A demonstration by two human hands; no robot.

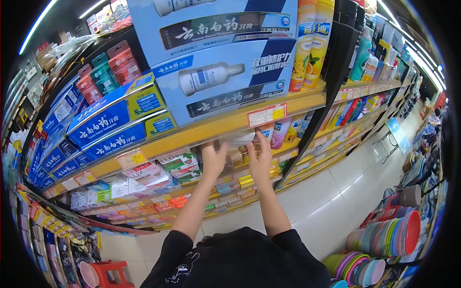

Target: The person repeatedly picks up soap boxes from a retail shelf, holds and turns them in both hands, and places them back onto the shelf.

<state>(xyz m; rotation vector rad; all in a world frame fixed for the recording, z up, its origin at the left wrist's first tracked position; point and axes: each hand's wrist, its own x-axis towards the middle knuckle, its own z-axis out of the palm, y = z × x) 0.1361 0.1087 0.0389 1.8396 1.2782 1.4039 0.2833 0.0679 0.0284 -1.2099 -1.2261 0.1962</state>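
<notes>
My left hand [214,159] reaches in just under the yellow shelf edge [192,134], thumb and fingers apart, with some fingertips hidden or blurred. To its right, my right hand [260,157] is bent around the end of a small, flat white item [242,138]. The item lies between the two hands and is too blurred to name. Just above the right hand, a white and yellow price label [267,115] is fixed to the shelf edge. Behind the hands, the lower shelf holds small packages [236,157], partly covered by the fingers.
Large blue toothpaste display boxes [221,72] stand above the hands, with toothpaste cartons [115,115] to the left. Yellow bottles [309,48] stand right, beside a dark shelf upright [321,101]. A red stool [110,273] and stacked plastic basins [389,235] are on the floor.
</notes>
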